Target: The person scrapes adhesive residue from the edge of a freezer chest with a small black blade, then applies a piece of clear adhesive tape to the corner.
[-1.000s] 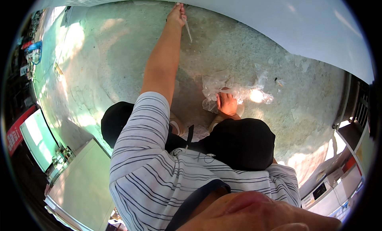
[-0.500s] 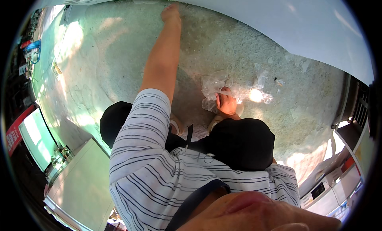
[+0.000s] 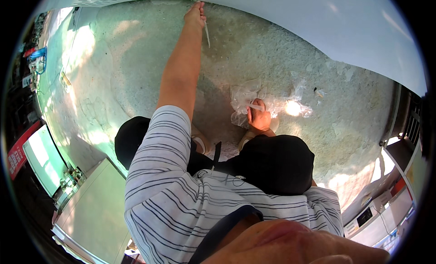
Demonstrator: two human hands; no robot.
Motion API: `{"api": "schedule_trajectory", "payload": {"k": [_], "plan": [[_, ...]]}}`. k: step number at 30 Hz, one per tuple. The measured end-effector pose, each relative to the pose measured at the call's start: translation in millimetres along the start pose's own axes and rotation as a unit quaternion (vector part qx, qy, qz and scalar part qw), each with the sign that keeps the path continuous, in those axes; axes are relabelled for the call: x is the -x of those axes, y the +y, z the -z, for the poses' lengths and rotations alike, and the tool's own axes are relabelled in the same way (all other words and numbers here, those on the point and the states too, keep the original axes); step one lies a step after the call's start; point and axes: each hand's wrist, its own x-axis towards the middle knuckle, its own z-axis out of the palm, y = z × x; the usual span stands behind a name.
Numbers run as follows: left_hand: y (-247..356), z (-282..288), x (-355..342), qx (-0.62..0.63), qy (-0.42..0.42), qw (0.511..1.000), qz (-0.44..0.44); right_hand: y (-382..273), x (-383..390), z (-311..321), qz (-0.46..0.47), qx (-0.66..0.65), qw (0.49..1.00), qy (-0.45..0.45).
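Observation:
My left arm stretches far forward over the concrete floor. At its end my left hand [image 3: 195, 16] is closed, fingers curled at the lower edge of a large white panel. A thin whitish strip [image 3: 207, 34] sticks out from beside its wrist, seemingly pinched in that hand. Low in front of my right knee, my right hand [image 3: 259, 117] is closed with a pale strip [image 3: 257, 107] across its fingers. Crumpled clear plastic film [image 3: 245, 93] lies around and under the right hand. What its fingertips press on is partly hidden.
The white panel [image 3: 318, 23] curves across the far side, with vent slots at its left end. A pale cabinet [image 3: 93, 207] stands at near left. To the right are a dark metal rack [image 3: 402, 114] and a white appliance [image 3: 363, 216]. My black-clad knees [image 3: 279, 164] are close below.
My left hand has turned and drawn slightly nearer, and the thin whitish strip now shows beside it. The right hand and the plastic film have hardly moved.

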Motion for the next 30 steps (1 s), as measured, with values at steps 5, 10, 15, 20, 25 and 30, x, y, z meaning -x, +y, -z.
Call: {"api": "schedule_trajectory", "payload": {"k": [5,10,15,20,25,30], "plan": [[5.8,-14.9,9.2,-0.029,0.064,0.997,0.014,-1.0,1.2,-0.8,-0.002,-0.015,1.000,0.009],[15.3,-21.0,5.4,-0.059,0.092,0.994,0.011,-4.0,0.5,2.9,0.002,-0.020,1.000,0.005],[-5.6,-4.1,8.4,-0.129,0.026,0.985,0.116,-4.5,-0.5,2.4,0.016,-0.014,0.999,0.028],[-20.1,-14.2,32.3,-0.026,-0.038,0.995,0.083,-5.7,-3.1,5.4,-0.003,-0.018,1.000,0.020],[-22.7,-11.4,0.6,0.065,-0.119,0.983,0.122,-7.0,-3.3,7.6,0.007,-0.027,1.000,0.005],[-34.7,-9.0,-8.3,0.094,-0.143,0.979,0.114,-7.6,-3.7,7.5,0.010,-0.019,1.000,0.011]]}}
